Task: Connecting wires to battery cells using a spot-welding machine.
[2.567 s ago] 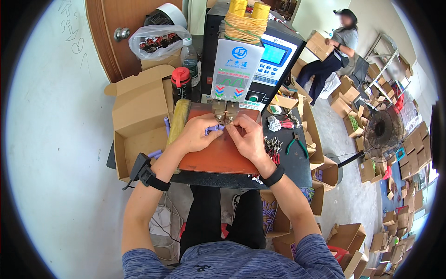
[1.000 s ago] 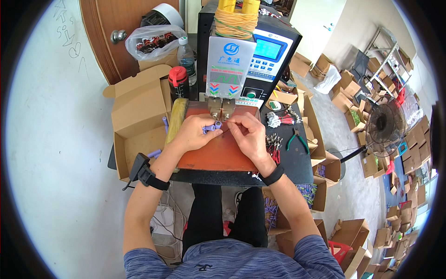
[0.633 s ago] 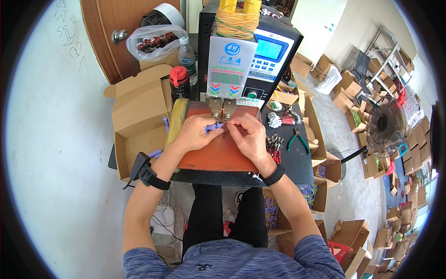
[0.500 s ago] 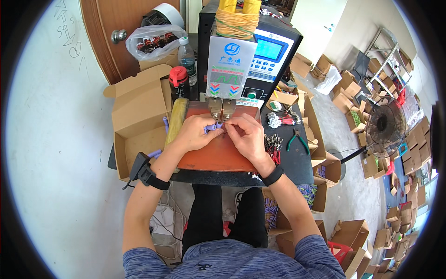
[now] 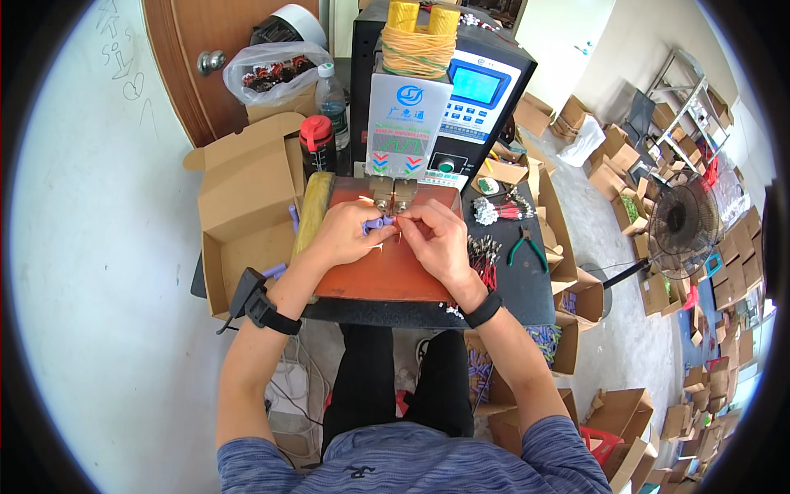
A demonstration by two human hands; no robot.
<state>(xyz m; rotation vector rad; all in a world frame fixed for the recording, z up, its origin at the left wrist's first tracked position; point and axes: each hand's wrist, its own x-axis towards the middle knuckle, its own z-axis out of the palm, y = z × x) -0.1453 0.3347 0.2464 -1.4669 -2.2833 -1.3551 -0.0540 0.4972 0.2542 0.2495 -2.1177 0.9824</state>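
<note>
My left hand (image 5: 350, 237) is closed around purple cylindrical battery cells (image 5: 375, 225), their ends pointing toward the two metal electrodes (image 5: 392, 202) of a spot welder (image 5: 409, 123). My right hand (image 5: 438, 245) pinches something small against the cell end, right beneath the electrodes; the fingers hide most of it. Thin bright streaks like sparks (image 5: 379, 246) show by the left fingertips and below the electrodes. Both hands are over an orange-brown work plate (image 5: 370, 284).
Red wire leads (image 5: 485, 259) and green-handled pliers (image 5: 527, 249) lie to the right. On the left are an open cardboard box (image 5: 247, 247) with purple cells, a yellow roll (image 5: 314, 212) and a red-capped bottle (image 5: 317, 142). A fan (image 5: 681, 214) stands at far right.
The welder's front head, with the rubber bands and electrodes, has come down slightly. Bright spark streaks now show around the fingers. Both hands stay almost where they were.
</note>
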